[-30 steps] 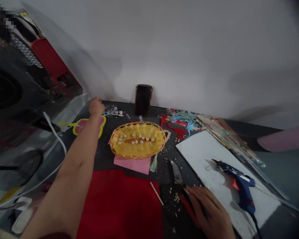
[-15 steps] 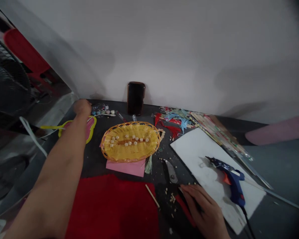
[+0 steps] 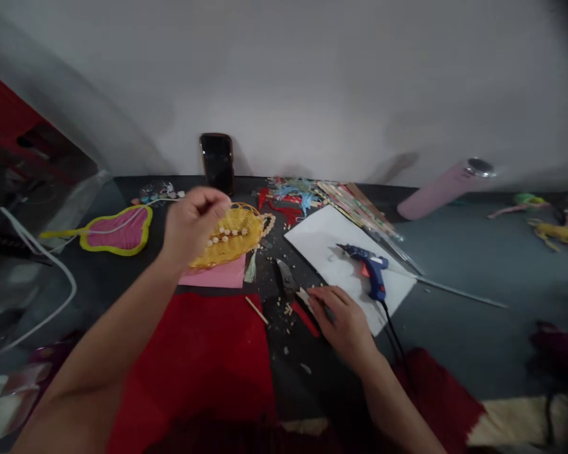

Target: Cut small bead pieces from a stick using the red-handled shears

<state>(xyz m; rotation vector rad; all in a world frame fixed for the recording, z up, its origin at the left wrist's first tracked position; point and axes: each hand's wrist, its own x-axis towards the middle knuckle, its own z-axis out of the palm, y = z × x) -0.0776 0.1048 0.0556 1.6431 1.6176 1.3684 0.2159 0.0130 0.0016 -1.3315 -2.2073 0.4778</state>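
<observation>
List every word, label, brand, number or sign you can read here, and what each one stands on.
None: no text can be read in this view.
Blue glue gun: any marking is too small and blurred to read.
Red-handled cutters: any stamp on the blade is too blurred to read.
Phone: dark screen, no text visible.
Pink bottle: no lettering can be made out.

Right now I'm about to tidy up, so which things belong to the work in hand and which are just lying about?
Likely in the work: red-handled cutters at the right hand; yellow basket near the left hand; glue gun.

Likely lying about: phone; pink bottle.
</observation>
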